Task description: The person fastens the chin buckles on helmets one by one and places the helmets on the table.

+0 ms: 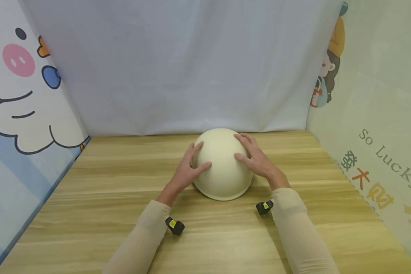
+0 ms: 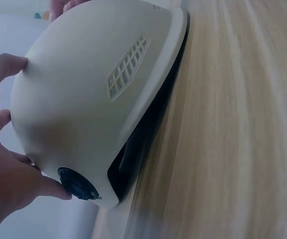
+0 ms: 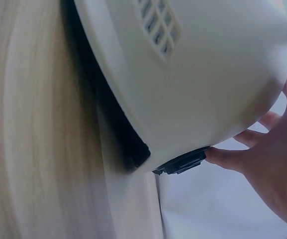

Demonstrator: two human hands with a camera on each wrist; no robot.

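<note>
A cream helmet [image 1: 222, 163] sits dome up at the back middle of the table, its lower edge close over the wood. In the left wrist view a lattice vent [image 2: 128, 68] and a round black side fitting [image 2: 77, 183] show on its shell, with dark lining under the rim. My left hand [image 1: 188, 166] holds the helmet's left side, thumb toward me on the dome and a fingertip beside the black fitting. On the opposite side my right hand [image 1: 256, 158] holds it with spread, bent fingers; one finger reaches another black fitting [image 3: 183, 161]. The helmet's inside is hidden.
The wood-grain table [image 1: 99, 213] runs up to a white curtain [image 1: 178, 68] just behind the helmet. Printed panels stand at the left [image 1: 31, 114] and right [image 1: 373, 114]. Each sleeve cuff carries a small black camera, one at the left wrist [image 1: 175, 226], another at the right [image 1: 264, 207].
</note>
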